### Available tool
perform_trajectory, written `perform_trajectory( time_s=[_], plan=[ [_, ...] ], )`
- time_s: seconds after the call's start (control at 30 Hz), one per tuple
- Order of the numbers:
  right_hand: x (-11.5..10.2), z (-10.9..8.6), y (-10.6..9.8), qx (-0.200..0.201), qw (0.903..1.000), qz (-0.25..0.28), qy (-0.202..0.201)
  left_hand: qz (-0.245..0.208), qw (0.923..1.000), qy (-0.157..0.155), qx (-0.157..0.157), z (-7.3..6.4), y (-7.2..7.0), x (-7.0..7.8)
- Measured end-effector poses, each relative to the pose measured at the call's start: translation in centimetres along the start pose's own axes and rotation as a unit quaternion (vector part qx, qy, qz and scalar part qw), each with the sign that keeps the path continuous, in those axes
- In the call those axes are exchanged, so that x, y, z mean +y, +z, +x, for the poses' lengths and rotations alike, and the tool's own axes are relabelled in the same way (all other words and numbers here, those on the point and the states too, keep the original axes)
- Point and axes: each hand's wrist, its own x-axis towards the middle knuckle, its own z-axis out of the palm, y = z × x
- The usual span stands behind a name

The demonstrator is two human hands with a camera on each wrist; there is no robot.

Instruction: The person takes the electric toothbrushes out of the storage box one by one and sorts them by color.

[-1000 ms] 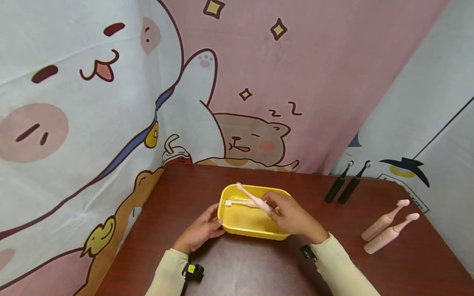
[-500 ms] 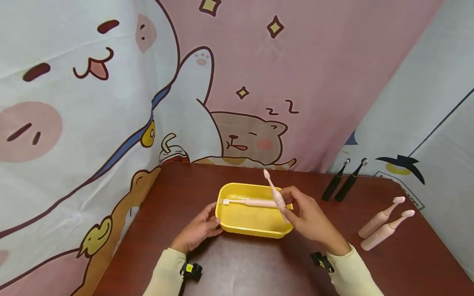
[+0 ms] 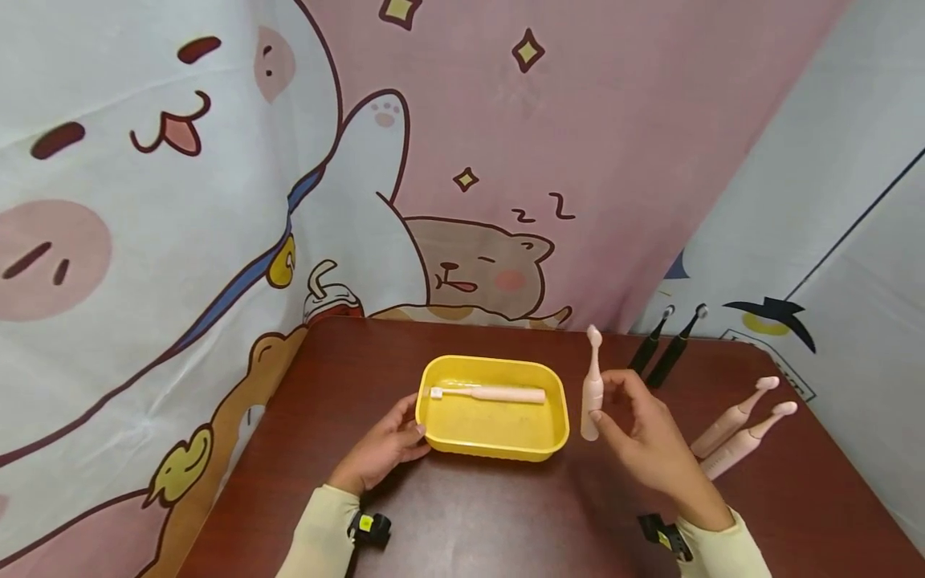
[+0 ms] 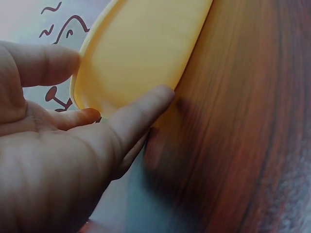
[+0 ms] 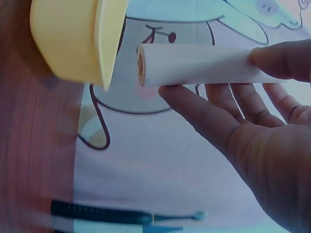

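Observation:
My right hand (image 3: 654, 441) pinches a pale pink electric toothbrush (image 3: 592, 389) by its handle, upright with the brush head on top, just right of the yellow tray (image 3: 491, 451). In the right wrist view, the base of the handle (image 5: 189, 65) points toward the tray's wall (image 5: 68, 43). My left hand (image 3: 381, 451) holds the tray's left end, thumb on the front side and fingers on the far side, as the left wrist view shows (image 4: 63, 145). Inside the tray lies another pink toothbrush (image 3: 509, 394), its head to the left.
Two black electric toothbrushes (image 3: 668, 360) stand at the back right of the brown table (image 3: 462, 514). Two more pink toothbrushes (image 3: 744, 441) stand at the right, partly behind my right hand. A cartoon cloth (image 3: 607, 120) hangs behind the table.
My right hand has carried the pink toothbrush rightward from over the tray to beside it, turning it from slanted to upright. My left hand stays at the tray's end.

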Motion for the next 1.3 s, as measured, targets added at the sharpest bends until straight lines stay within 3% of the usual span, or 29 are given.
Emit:
perform_trajectory(
  time_s=[0.33, 0.67, 1.0, 1.23, 1.3],
  plan=[
    [0.6, -2.5, -2.1, 0.048, 0.9971, 0.055, 0.023, -0.005, 1.0, 0.002, 0.003, -0.2, -0.1, 0.2],
    [1.2, -5.5, -3.9, 0.087, 0.9942, 0.038, 0.051, -0.006, 1.0, 0.002, 0.003, -0.3, 0.0, 0.4],
    [3.6, -9.0, -5.2, 0.125, 0.9873, 0.057, 0.08, -0.002, 1.0, 0.003, 0.0, -0.3, 0.1, 0.3],
    [4.9, -11.0, -5.7, 0.154, 0.9782, 0.007, 0.139, -0.002, 1.0, 0.0, 0.001, -0.1, 0.2, 0.1],
    [5.3, -11.4, -5.9, 0.159, 0.9747, 0.014, 0.157, -0.003, 1.0, 0.001, 0.0, -0.1, 0.2, 0.1]
  ],
)
